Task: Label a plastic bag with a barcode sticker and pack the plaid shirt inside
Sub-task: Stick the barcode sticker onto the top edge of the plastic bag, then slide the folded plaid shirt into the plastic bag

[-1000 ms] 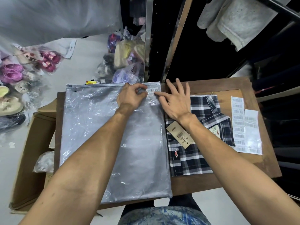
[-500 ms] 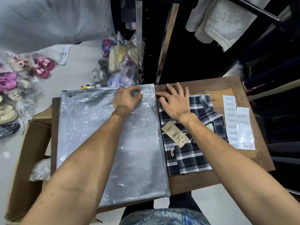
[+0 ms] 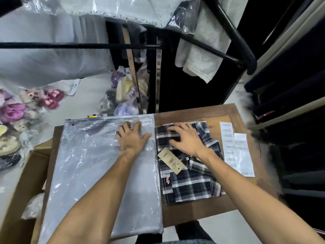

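Observation:
A clear plastic bag (image 3: 91, 164) lies flat on the left half of the wooden table (image 3: 202, 206), its zip edge at the far side. A barcode sticker (image 3: 147, 122) is stuck at the bag's far right corner. My left hand (image 3: 131, 137) rests flat on the bag just below the sticker, fingers spread. To the right lies the folded plaid shirt (image 3: 191, 180) with a tan hang tag (image 3: 171, 161). My right hand (image 3: 186, 136) lies on the shirt's collar end, fingers spread, holding nothing.
Sheets of barcode stickers (image 3: 235, 147) lie at the table's right edge. A cardboard box (image 3: 19, 187) stands to the left, bagged shoes (image 3: 15, 117) on the floor beyond. A black clothes rail (image 3: 228, 37) with hanging garments runs overhead at the far side.
My left hand let go of the sticker and flattened on the bag. My right hand moved off the bag's edge onto the shirt's collar. The camera tilted up.

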